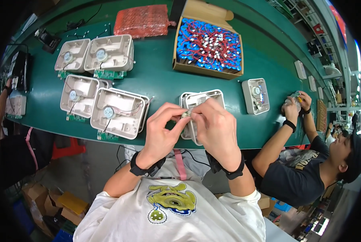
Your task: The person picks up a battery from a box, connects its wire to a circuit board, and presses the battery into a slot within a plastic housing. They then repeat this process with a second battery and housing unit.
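My left hand [159, 126] and my right hand [216, 128] meet fingertip to fingertip at the table's near side. Between the left thumb and fingers is a small pale part [185, 114], too small and covered to name. The right fingers are pinched closed against it; whatever they grip is hidden. Under both hands lies an off-white plastic housing [212, 95], its open side up, with another pale shell [183, 97] partly showing beneath or beside it. The hands cover most of its inside.
Several off-white housings [120, 105] with round speakers and green circuit boards [108, 136] stand left. A cardboard box [208, 71] of blue wired batteries and a red bubble-wrap pack [141, 21] lie behind. Right are a single housing [249, 103] and a co-worker [305, 169] handling something.
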`<state>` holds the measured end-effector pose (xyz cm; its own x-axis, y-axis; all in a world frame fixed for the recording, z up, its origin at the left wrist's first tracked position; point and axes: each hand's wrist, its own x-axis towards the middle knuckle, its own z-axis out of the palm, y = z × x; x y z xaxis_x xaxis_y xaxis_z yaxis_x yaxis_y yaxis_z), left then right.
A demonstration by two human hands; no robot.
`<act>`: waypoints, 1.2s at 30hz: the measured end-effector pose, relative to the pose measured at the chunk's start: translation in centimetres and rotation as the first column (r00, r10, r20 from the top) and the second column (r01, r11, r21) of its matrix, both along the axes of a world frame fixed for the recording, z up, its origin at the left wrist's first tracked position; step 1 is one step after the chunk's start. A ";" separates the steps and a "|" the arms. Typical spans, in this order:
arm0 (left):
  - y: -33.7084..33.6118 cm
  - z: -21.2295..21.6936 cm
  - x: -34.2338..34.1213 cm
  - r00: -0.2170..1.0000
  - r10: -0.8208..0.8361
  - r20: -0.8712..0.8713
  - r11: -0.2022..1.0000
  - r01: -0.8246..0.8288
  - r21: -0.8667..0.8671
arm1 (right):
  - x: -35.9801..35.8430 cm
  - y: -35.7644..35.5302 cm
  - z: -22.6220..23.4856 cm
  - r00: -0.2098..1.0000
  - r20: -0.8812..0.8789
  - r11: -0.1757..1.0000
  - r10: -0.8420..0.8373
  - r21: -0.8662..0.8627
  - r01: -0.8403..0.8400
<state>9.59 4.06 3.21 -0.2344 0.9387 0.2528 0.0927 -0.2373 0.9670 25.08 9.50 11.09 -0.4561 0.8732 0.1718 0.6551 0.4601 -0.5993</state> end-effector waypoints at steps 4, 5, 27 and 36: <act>-0.8 0.1 -0.3 1.000 -0.020 0.009 0.996 0.020 -0.091 | 2.0 4.6 2.4 0.989 -0.131 0.996 -0.066 -0.061 0.059; -0.8 0.1 -0.2 0.999 -0.018 0.036 0.995 0.022 -0.101 | 3.3 6.9 2.5 0.992 -0.030 0.993 -0.120 0.018 0.120; -0.9 0.0 -1.2 0.999 -0.040 -0.001 0.989 0.039 -0.140 | 1.1 10.2 5.5 0.802 -0.596 1.000 -0.028 -0.022 0.018; -0.4 -0.9 -0.4 0.987 0.081 0.137 0.989 -0.062 -0.137 | 4.4 5.6 5.6 0.672 -0.723 0.912 -0.161 -0.369 -0.179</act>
